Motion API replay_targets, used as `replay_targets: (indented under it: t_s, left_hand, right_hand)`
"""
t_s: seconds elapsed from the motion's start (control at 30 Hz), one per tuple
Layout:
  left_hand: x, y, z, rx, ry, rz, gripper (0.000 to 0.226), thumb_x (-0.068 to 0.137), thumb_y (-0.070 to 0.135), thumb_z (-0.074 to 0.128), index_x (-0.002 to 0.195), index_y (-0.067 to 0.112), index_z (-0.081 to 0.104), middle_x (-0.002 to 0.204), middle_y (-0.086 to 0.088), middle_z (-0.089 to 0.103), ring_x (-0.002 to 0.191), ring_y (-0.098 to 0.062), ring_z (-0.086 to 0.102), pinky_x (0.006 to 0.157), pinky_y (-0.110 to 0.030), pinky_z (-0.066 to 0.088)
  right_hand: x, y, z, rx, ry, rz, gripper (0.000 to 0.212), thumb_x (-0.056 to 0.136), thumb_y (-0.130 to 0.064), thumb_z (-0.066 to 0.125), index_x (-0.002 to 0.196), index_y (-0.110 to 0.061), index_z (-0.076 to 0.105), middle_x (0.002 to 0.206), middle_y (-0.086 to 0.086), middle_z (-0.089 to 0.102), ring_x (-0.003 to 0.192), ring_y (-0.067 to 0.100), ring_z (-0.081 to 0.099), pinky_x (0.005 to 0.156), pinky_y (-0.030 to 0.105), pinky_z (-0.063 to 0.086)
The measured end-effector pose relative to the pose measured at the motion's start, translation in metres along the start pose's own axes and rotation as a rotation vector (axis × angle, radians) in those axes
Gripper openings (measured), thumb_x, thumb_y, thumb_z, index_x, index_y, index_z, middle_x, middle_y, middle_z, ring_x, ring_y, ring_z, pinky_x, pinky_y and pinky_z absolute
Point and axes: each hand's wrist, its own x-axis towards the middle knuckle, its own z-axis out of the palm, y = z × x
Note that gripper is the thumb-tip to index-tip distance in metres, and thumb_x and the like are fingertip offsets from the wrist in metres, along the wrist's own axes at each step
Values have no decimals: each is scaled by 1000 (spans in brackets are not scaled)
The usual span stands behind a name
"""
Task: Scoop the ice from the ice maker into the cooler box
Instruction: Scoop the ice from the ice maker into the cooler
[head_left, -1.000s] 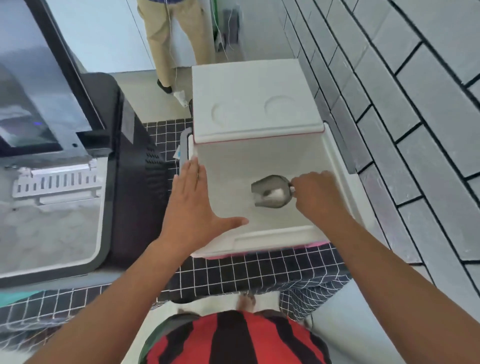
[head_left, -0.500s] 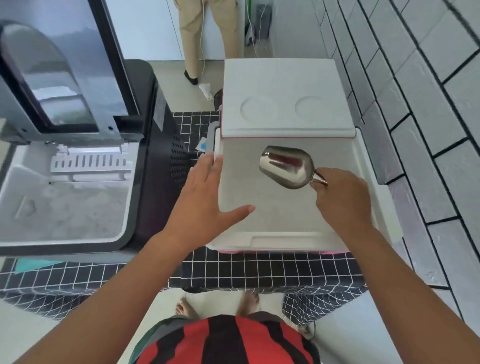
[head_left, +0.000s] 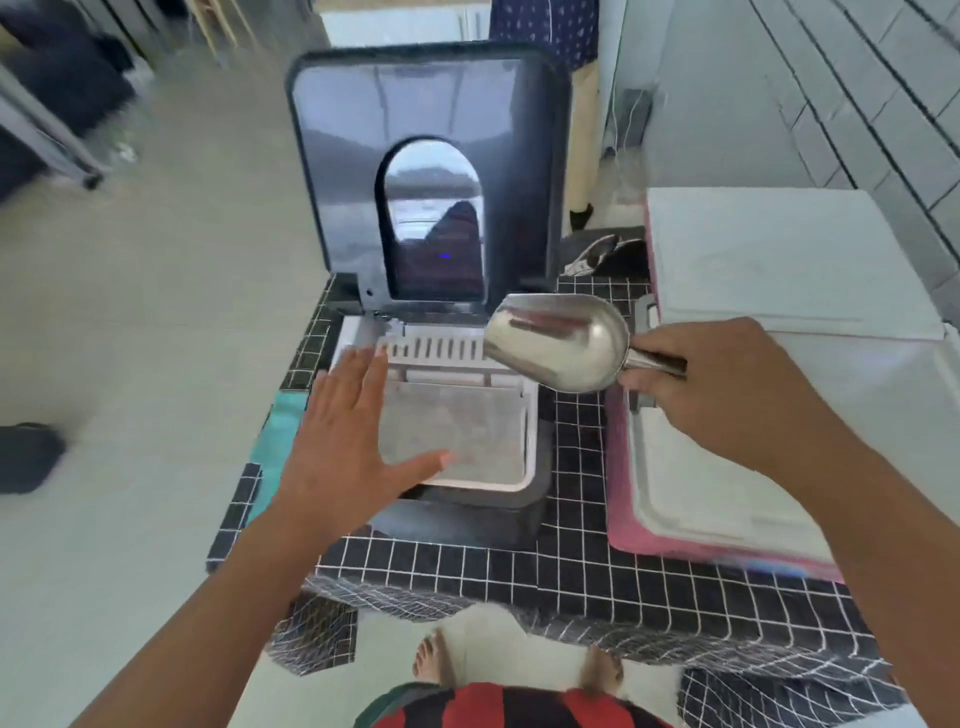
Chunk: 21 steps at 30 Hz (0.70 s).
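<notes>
The right hand (head_left: 717, 384) is clenched around the handle of a shiny, empty-looking metal scoop (head_left: 561, 345), held in the air between the two boxes, its bowl over the back right corner of the ice maker. The black ice maker (head_left: 457, 415) stands on a black-and-white grid tablecloth (head_left: 519, 566), its dark lid (head_left: 431, 171) raised, its white bin holding pale ice (head_left: 457, 431). The left hand (head_left: 348, 441) is spread flat, fingers released, over the bin's front left rim. The white foam cooler box (head_left: 727, 493) with a pink rim sits just right of the ice maker.
</notes>
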Motion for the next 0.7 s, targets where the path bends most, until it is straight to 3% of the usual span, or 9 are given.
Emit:
replay_targets:
  t_s: [0.1, 0.17, 0.23, 0.37, 0.57, 0.7]
  left_hand:
    - [-1, -42, -6, -20, -56, 6, 134, 64, 97, 30, 160, 9, -2, 168, -5, -9, 152, -14, -16, 121, -30, -12]
    - [0, -60, -5, -33, -78, 51, 139, 60, 100, 31, 159, 9, -6, 167, -5, -15, 152, -13, -19, 123, -33, -9]
    - [0, -70, -1, -43, -94, 105, 143, 57, 102, 31, 158, 9, -9, 166, -5, -18, 152, -13, -19, 126, -40, -3]
    - [-3, -82, 5, -102, -85, 187, 145, 58, 102, 34, 158, 8, -11, 166, -4, -21, 150, -11, -24, 124, -39, -5]
    - [-3, -89, 6, -117, -53, 255, 138, 63, 96, 38, 158, 5, -3, 167, -7, -12, 153, -16, -15, 124, -39, -9]
    - [-2, -92, 6, -126, -53, 281, 138, 65, 95, 36, 158, 2, -3, 167, -10, -13, 153, -19, -15, 124, -39, -8]
  right_hand:
    - [8, -52, 5, -391, -117, -93, 9, 85, -32, 61, 76, -30, 62, 67, -14, 54, 66, 12, 53, 55, 28, 40]
    - [13, -87, 18, -743, -146, -168, 21, 80, -18, 57, 63, -25, 47, 65, -10, 46, 63, 15, 47, 49, 25, 31]
    - [16, -118, 35, -902, -196, -178, 30, 75, -7, 54, 59, -21, 34, 59, -6, 34, 58, 16, 39, 50, 24, 30]
    - [32, -135, 72, -966, -312, -139, 29, 77, -2, 52, 59, -17, 35, 61, -3, 35, 65, 22, 50, 62, 30, 44]
    - [34, -119, 126, -950, -290, -125, 17, 78, -3, 51, 79, -16, 62, 63, -3, 40, 64, 22, 48, 57, 29, 34]
    - [36, -103, 141, -885, -268, -165, 15, 84, -14, 54, 90, -19, 67, 80, -1, 63, 78, 23, 62, 61, 29, 34]
